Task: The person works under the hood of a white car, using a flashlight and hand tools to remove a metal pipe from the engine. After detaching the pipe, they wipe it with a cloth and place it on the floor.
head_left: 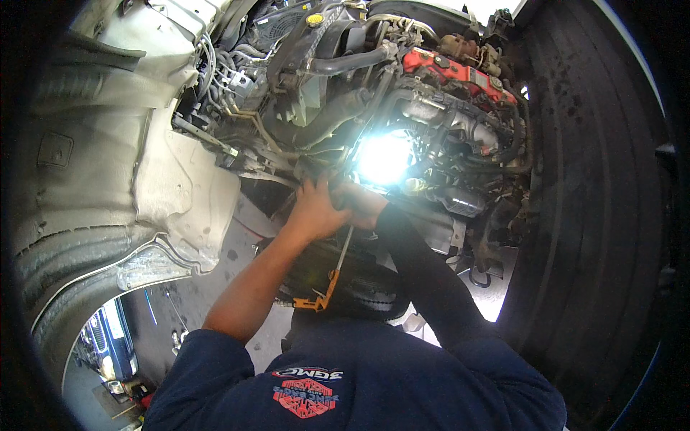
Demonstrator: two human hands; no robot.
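Note:
Low in the engine bay, my left hand (318, 208) has its fingers curled over a dark part (309, 169) that I cannot make out. My right hand (361, 206) is close beside it, fingers bent and partly hidden behind the left. A very bright light (382, 158) glares just above my right hand and washes out the metal and hoses around it. A thin metal rod with an orange handle or fitting (332, 286) slants down below my hands. Above and to the right is the engine's red cover (451, 72); a yellow cap (315, 19) shows at the top.
The pale wheel-well body panel (154, 165) curves along the left. A large black ribbed panel (589, 201) stands along the right. Beneath are a dark tyre-like round object (370, 302) and the grey floor (176, 309). A parked dark car (108, 337) shows at the lower left.

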